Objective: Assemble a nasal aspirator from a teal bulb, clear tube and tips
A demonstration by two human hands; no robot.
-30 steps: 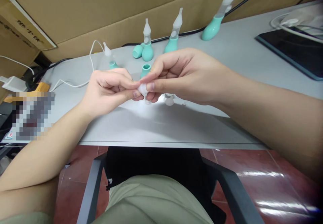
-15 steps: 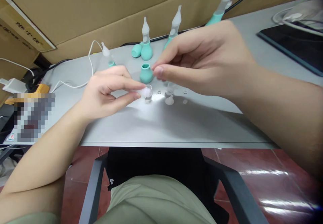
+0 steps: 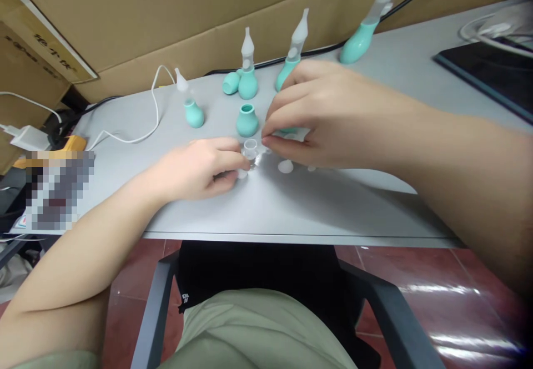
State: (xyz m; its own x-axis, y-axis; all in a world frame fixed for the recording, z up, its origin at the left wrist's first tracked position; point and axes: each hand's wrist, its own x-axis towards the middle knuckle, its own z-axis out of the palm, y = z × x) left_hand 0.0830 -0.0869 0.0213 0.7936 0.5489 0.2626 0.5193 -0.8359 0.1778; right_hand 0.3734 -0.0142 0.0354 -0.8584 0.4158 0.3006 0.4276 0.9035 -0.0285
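My left hand (image 3: pixel 204 168) is low over the desk, thumb and fingers closed around a small white nozzle tip (image 3: pixel 242 174), mostly covered by the fingers. Just beyond those fingertips a clear plastic connector (image 3: pixel 250 148) stands upright. My right hand (image 3: pixel 328 116) has thumb and forefinger pinched to the right of the connector; whatever they grip is too small or hidden to name. Beneath that hand lie a white flat piece (image 3: pixel 285 166) and other small pale parts, partly covered. An open-necked teal rubber bulb (image 3: pixel 247 120) stands behind the connector.
Along the back are several nasal aspirators with teal bulbs and white tips, one at left (image 3: pixel 194 112) and one at far right (image 3: pixel 360 41). A white cable (image 3: pixel 156 108) loops at left. A dark flat device (image 3: pixel 483 75) lies at right, before a cardboard wall (image 3: pixel 166 19).
My left hand has lowered the white tip to the desk beside the clear connector. My right hand has come down, fingertips now near the small parts.
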